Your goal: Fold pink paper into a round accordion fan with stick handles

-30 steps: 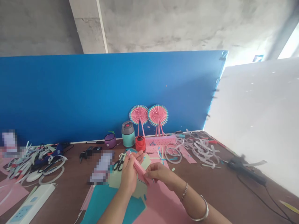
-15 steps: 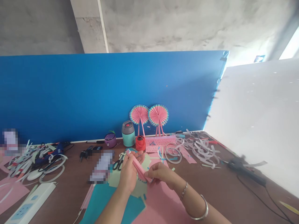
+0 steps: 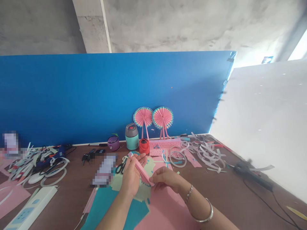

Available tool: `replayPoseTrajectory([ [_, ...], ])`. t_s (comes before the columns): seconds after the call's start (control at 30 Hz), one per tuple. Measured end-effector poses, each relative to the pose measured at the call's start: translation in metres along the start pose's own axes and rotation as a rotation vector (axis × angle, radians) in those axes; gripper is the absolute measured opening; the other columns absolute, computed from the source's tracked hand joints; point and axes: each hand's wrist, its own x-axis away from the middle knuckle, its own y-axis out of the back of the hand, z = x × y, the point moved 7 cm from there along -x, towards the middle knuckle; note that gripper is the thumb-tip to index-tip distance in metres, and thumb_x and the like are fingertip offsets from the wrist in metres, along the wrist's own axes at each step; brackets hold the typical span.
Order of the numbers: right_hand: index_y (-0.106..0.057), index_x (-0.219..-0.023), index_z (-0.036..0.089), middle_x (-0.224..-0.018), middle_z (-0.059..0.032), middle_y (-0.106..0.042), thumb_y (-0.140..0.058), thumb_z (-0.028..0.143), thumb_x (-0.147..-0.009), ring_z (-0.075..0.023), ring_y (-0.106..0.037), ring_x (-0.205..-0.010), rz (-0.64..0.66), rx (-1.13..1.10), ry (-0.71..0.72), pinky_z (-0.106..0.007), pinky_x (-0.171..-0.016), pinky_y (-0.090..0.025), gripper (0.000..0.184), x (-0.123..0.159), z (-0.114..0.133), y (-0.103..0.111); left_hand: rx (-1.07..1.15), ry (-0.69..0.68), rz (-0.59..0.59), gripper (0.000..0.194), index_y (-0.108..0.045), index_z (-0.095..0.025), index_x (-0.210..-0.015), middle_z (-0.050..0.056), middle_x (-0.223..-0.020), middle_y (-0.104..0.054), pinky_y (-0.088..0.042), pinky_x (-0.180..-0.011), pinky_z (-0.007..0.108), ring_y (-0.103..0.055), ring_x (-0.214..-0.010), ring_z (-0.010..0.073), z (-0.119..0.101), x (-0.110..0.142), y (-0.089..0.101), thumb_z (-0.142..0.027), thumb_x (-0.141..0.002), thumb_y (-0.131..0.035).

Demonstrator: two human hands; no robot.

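A narrow, pleated pink paper strip (image 3: pixel 142 170) slants between my hands above the table. My left hand (image 3: pixel 132 174) grips its upper part, thumb on top and the other fingers behind. At the lower end, my right hand (image 3: pixel 165 178) pinches the folded paper between thumb and fingers. Under both hands lie a large pink sheet (image 3: pixel 168 207), a teal sheet (image 3: pixel 105 204) and pale green paper pieces (image 3: pixel 140 191). Black-handled scissors (image 3: pixel 120 167) rest just left of my left hand.
Two round pink paper fans (image 3: pixel 162 117) lean against the blue partition (image 3: pixel 96 95). Before them stand a teal flask (image 3: pixel 131 139), a red container (image 3: pixel 144 146) and a purple pot (image 3: pixel 113 143). Curled white strips (image 3: pixel 211 155) lie right; a power strip (image 3: pixel 31 207) lies front left.
Both hands keep hold of the pleated strip. The strip's upper end has shifted very slightly left, and the right fingers have moved a little at the lower end.
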Motion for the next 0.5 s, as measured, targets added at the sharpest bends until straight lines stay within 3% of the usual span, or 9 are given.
replayPoseTrajectory([
  [0.5,-0.054,-0.057,0.016,-0.057,-0.0045,-0.069,-0.079,0.037,-0.057,-0.0137,-0.064,-0.052,-0.041,0.022,-0.023,-0.018,-0.044,-0.037,0.033,-0.0002,0.0003,-0.0017,0.067,0.060,0.012,0.015,-0.055,-0.018,-0.086,0.008,-0.092,-0.071,-0.045,-0.097,0.046,-0.067,-0.091,0.0211,0.0032,0.0009,0.0010,-0.028,-0.079,-0.063],
])
